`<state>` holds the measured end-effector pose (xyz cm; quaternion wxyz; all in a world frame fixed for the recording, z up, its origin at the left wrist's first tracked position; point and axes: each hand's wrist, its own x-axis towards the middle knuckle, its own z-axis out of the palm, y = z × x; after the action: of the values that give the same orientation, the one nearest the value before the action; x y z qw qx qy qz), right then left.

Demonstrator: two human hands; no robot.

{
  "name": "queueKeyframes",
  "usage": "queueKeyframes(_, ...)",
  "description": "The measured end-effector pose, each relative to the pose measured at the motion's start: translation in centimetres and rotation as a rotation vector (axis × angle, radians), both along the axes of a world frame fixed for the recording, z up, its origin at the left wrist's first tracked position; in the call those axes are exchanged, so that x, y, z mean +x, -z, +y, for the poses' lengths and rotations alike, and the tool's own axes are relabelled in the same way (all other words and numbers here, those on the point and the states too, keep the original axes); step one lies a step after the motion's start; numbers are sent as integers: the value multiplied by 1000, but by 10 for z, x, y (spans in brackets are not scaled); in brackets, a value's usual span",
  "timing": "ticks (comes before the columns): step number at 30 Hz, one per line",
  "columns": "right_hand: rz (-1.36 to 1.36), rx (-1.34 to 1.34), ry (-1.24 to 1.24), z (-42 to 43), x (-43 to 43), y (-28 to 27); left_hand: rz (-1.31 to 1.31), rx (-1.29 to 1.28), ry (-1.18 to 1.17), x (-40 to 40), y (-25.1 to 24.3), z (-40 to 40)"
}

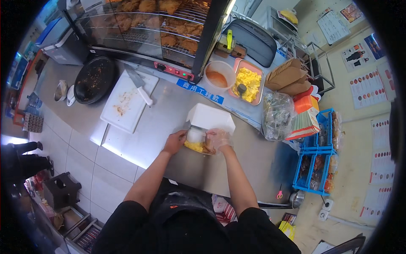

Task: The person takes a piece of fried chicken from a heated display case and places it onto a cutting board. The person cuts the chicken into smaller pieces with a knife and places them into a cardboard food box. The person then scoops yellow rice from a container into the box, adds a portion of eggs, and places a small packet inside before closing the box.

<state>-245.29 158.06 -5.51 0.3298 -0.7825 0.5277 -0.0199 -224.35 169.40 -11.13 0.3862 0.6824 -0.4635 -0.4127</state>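
A white paper takeaway box stands on the steel counter before me with its lid raised on the far side. Inside it lie yellow scrambled egg, a white mound that looks like rice, and brown sliced meat at the right. My bare left hand pinches the box's left edge. My right hand, in a clear plastic glove, is at the right side over the meat. Whether its fingers grip the box or the food cannot be made out.
A knife lies on a white cutting board at left, beside a black pan. Behind stand a heated display cabinet, a sauce tub and an egg tray. Blue baskets and pink-handled scissors are right.
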Motion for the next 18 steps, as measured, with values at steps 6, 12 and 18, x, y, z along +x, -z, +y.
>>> queueKeyframes(6,-153,141,365,9,19,22,28,-58,36,9,9,0)
queueKeyframes(12,-448,281,604,33,61,-2,115,-8,25,32,35,7)
queueKeyframes(18,-463,-148,771,47,-37,57,144,-87,135,6,17,-10)
